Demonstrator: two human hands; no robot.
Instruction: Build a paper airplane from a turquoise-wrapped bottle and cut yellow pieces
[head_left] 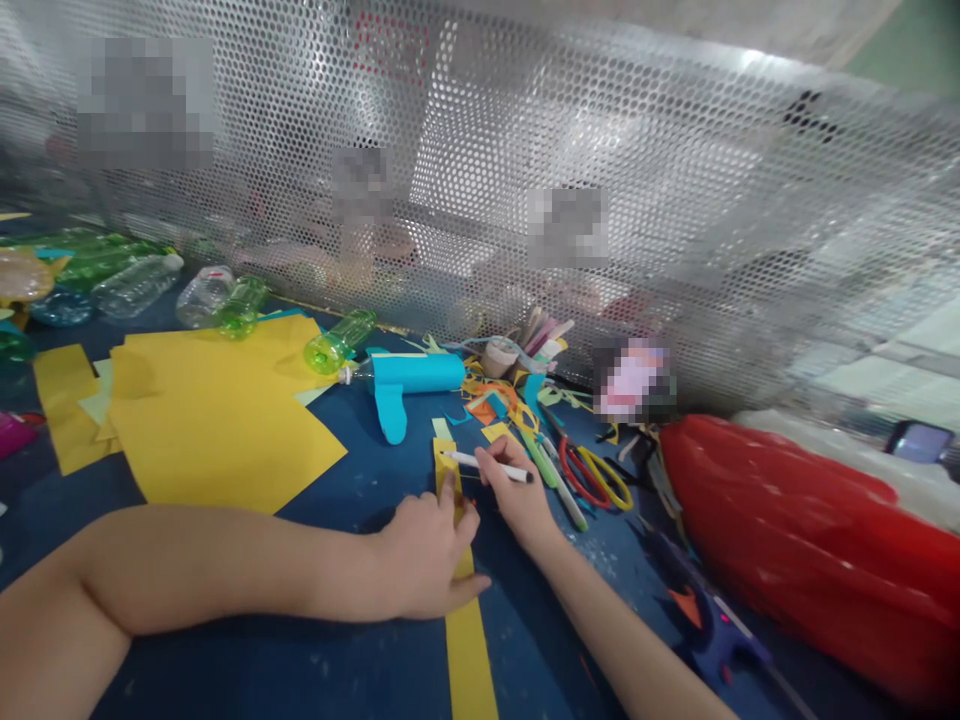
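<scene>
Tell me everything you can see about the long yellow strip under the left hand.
The yellow strip is narrow, plain-looking, and seems to be paper or thin card. It lies on the blue tabletop, running away from the bottom edge of the picture, which cuts it off. The left hand rests across it, hiding part, with a fingertip near its far end. The right hand holds a white pen over that end; whether the tip touches is unclear.

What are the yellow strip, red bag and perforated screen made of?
Yellow strip: probably matte paper or card, flat and straight-edged.
Red bag: probably glossy plastic film, given its creases and highlights.
Perforated screen: likely metal, judging by its silvery sheen.
</scene>
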